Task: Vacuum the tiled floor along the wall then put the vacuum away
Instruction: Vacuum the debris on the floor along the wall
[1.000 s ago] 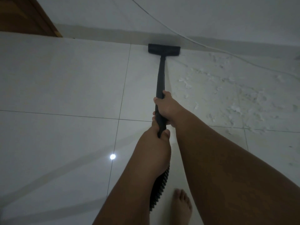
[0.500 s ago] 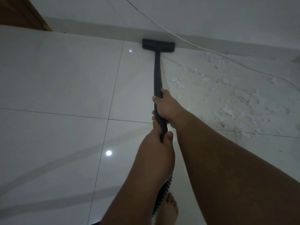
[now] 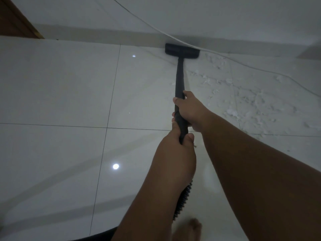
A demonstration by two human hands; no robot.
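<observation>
While the black vacuum head (image 3: 182,51) sits flat on the tiled floor (image 3: 57,87), pressed right up against the skirting at the foot of the wall (image 3: 225,16), the dark wand (image 3: 180,79) runs straight back from it to the person. Right hand (image 3: 190,109) is forward, fingers wrapped tight around the wand; left hand (image 3: 179,146) sits just behind it, fingers closed on the same tube, thumb up beside it. A ribbed black hose (image 3: 183,199) drops away under the left forearm. A white cable (image 3: 175,38) trails down the wall, over the head's far edge and off right. White scraps of debris (image 3: 243,94) litter the tiles right of the wand. Wooden door frame (image 3: 19,23) at top left, a blurred bare foot (image 3: 192,228) below.
</observation>
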